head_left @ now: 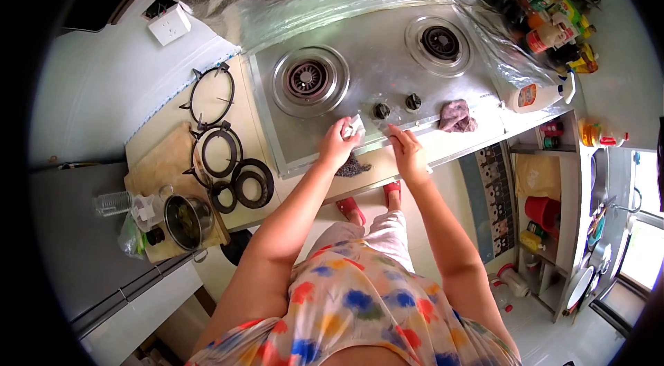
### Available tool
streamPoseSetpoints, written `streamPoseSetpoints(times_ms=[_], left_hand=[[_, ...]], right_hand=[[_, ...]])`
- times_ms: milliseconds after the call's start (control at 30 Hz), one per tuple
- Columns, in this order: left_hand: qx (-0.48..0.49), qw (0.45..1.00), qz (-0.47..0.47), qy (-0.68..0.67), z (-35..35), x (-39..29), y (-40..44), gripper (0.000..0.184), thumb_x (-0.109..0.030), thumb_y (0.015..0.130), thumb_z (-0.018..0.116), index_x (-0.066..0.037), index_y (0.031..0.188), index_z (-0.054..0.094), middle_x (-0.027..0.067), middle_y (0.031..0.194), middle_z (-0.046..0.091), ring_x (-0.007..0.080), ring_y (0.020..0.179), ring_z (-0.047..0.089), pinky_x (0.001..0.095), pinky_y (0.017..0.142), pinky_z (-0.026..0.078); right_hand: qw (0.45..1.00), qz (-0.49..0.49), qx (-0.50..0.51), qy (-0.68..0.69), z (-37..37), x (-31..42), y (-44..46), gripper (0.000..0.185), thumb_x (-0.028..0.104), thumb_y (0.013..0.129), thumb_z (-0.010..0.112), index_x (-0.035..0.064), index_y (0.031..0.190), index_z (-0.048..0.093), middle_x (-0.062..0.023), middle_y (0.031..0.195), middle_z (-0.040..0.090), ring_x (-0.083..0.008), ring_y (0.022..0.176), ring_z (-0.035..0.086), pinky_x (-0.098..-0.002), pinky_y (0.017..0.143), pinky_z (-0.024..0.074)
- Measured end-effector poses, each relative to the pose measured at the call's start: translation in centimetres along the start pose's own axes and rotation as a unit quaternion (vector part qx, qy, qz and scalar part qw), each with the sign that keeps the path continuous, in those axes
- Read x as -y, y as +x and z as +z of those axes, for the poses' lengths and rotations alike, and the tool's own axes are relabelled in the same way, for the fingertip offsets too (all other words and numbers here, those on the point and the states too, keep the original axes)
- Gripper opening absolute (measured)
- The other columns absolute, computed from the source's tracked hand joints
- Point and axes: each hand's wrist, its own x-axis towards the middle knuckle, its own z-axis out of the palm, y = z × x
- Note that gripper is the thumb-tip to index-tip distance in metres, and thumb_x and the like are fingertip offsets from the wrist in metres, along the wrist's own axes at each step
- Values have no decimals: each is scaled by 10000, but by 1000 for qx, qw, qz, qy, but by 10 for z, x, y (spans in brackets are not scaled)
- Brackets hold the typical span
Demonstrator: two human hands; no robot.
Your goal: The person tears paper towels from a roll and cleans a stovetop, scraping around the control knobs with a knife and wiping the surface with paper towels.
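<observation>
Over the front edge of the steel gas hob (366, 65), my left hand (337, 142) is closed round a crumpled white tissue (353, 129). To its right, my right hand (408, 151) has its fingers pinched together near the front edge, below the two black knobs (382, 111); what they hold, if anything, is too small to tell. A dark scouring pad (353, 167) lies on the counter edge between my hands. A purple-brown cloth (457, 117) is crumpled on the hob's right front. Both burners (307, 80) are without their pan supports.
Black pan supports (212, 95) and rings (252, 184) lie on the left counter beside a wooden board (160, 158) and a steel pot (187, 222). A spray bottle (536, 97) lies at the right. Bottles (551, 34) crowd the back right corner, above a shelf unit (567, 193).
</observation>
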Motion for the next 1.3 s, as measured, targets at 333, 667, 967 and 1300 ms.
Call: streamPoseSetpoints(times_ms=[333,667,967,1300], left_hand=[[187,859,-155,-450,-25,-66,-31,520,-81,846,704,-51,1324,503,-10,1035,632,68,864,581,216,703,428],[95,908,-80,-399,-7,-70,-49,308,-55,902,633,-32,1208,603,-9,1009,656,74,906,593,239,839,474],[17,902,-178,-392,11,-52,-37,130,-120,953,590,-42,1044,641,35,927,681,109,767,643,256,682,545],[40,939,-148,-308,41,-61,-28,215,-111,964,556,-50,1169,585,27,1002,652,104,839,617,262,718,517]], right_hand=[[999,19,26,35,20,27,-15,360,22,878,592,69,1233,626,-144,859,599,-289,699,584,-348,694,488],[1000,2,-2,21,14,46,-45,311,35,887,569,73,1188,638,-158,890,608,-361,737,610,-422,671,496],[997,60,33,19,-17,23,-59,328,26,874,587,79,1193,642,-148,896,621,-319,752,620,-380,700,502],[989,132,-59,-37,-54,-51,-37,432,-13,848,520,68,1269,576,-205,1008,622,-372,872,623,-427,786,500]])
